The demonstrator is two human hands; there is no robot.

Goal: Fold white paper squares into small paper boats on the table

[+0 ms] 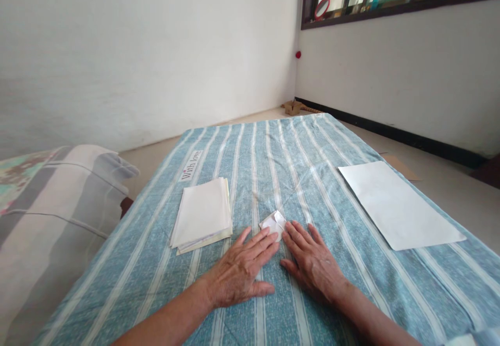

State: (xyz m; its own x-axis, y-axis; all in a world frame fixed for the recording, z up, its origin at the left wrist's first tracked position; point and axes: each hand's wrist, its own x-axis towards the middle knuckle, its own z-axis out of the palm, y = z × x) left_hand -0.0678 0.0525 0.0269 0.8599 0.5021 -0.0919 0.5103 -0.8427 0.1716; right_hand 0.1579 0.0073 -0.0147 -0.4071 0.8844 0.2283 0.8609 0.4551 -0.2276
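Note:
A small folded piece of white paper (275, 222) lies on the striped blue cloth (250, 169) in the middle of the table. My left hand (246, 262) rests flat with its fingers stretched out, its fingertips on the lower left part of the paper. At the paper's right edge are the fingertips of my right hand (310, 260), which lies palm down with the fingers extended. Part of the folded paper is hidden under my fingers. Neither hand grips anything.
Left of my hands is a stack of paper sheets (205, 210). One large white sheet (396, 205) lies at the right side of the table. A bed with a striped cover (70, 221) stands on the left. Beyond the table's far edge sits a small cardboard box (292, 108).

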